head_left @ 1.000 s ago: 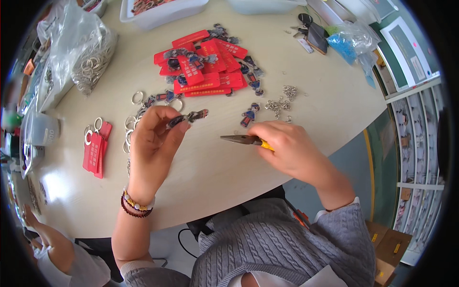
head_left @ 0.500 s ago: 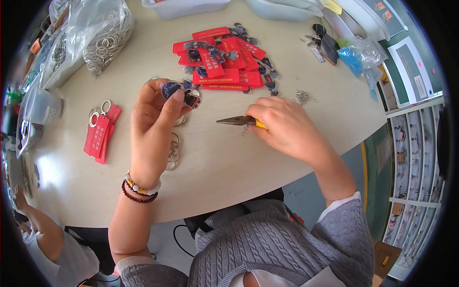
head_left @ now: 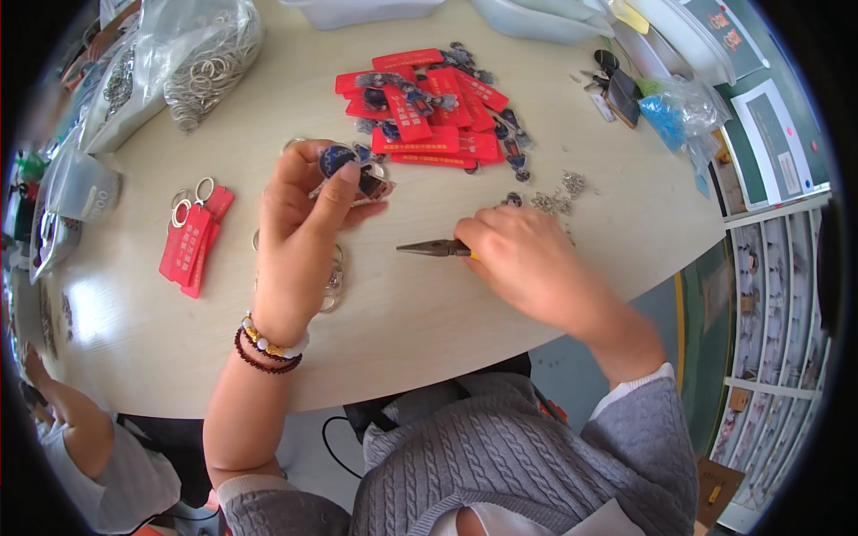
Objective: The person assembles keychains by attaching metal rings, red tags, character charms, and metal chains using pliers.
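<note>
My left hand [head_left: 308,210] is closed in a pinch on a small flat charm [head_left: 340,163] with dark blue and red parts, held above the table. In my right hand [head_left: 527,255] are pliers [head_left: 433,247] with dark pointed jaws and a yellow grip; their tip points left, apart from the charm. Whether the jaws are parted is too small to tell. Beyond both hands lies a pile of red tags [head_left: 429,147] mixed with dark charms. Several metal key rings [head_left: 333,279] lie beside my left wrist, partly hidden. Small metal links [head_left: 552,203] are scattered past my right hand.
At left lie red tags with key rings [head_left: 189,243]. Behind them are clear bags of rings [head_left: 210,80] and a plastic tub [head_left: 85,183]. White trays [head_left: 362,11] line the far edge; a blue plastic bag [head_left: 666,116] sits far right. Another person's arm [head_left: 76,411] shows lower left.
My left hand has shifted slightly right with the charm. My right hand and the pliers have dropped a little nearer to me, uncovering more small links. The whole view has shifted slightly.
</note>
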`<move>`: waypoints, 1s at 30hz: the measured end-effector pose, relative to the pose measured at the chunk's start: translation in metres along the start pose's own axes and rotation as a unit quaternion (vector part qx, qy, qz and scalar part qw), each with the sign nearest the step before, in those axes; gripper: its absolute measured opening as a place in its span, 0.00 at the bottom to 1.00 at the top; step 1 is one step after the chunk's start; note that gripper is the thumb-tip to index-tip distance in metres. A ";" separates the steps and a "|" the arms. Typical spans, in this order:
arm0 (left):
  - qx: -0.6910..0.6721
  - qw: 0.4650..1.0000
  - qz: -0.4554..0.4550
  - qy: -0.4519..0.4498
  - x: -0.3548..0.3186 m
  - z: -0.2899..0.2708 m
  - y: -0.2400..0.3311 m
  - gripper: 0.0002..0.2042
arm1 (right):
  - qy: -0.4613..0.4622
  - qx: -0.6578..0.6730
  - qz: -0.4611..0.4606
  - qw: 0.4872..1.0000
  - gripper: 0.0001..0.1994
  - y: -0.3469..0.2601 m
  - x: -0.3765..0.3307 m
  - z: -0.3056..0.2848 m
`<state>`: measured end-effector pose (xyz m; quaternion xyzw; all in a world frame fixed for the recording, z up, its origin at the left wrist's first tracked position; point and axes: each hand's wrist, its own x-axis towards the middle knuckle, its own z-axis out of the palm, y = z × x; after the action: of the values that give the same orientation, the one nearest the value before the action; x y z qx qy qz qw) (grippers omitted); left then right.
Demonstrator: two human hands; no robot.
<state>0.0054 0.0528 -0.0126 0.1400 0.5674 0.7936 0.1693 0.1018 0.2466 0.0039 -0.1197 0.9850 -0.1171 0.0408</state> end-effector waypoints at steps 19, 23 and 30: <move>0.465 0.865 0.098 -0.159 0.000 0.012 -0.014 0.12 | 0.111 0.217 0.062 0.968 0.08 0.040 0.014 -0.042; 0.611 0.730 0.283 -0.119 0.031 0.016 -0.013 0.12 | 0.101 0.262 0.095 0.955 0.08 0.044 0.018 -0.046; 0.730 0.542 0.384 -0.162 0.065 0.039 -0.024 0.12 | 0.112 0.335 0.079 0.932 0.09 0.055 0.016 -0.034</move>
<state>-0.0349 0.1208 -0.0208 0.5458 0.8056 0.0582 -0.2231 0.0697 0.3020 0.0229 -0.0067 0.8931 -0.4491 -0.0232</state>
